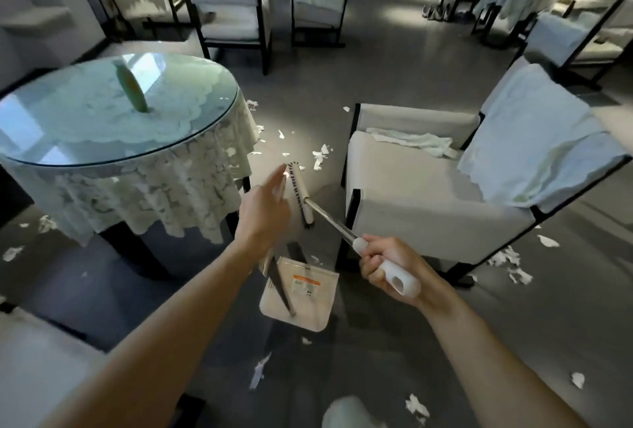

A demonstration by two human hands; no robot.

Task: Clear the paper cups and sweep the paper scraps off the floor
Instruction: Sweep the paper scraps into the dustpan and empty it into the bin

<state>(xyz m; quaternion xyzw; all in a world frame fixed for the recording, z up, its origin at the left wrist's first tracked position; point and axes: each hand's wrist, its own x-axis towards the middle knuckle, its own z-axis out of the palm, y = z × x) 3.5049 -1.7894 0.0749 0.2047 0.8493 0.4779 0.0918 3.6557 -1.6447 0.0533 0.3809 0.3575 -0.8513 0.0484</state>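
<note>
Right grip [387, 266] fisted round the white end of the broom [329, 218]; left grip [263, 211] closed on the dustpan [305, 307] stem, index finger straight, pan on the floor below it. Broom head just beyond the left grip, paper scraps [320, 153] on the floor past that, beside the counter [102, 126].

Both bare forearms reach forward, the left coming in from the lower left and the right from the lower right. The left hand [265, 213], its back turned upward, holds the dustpan handle [279, 285] with the forefinger stretched straight ahead. The right hand [385, 265], nearer the body, has its fingers [373, 268] curled tight round the white broom grip [402, 280].
</note>
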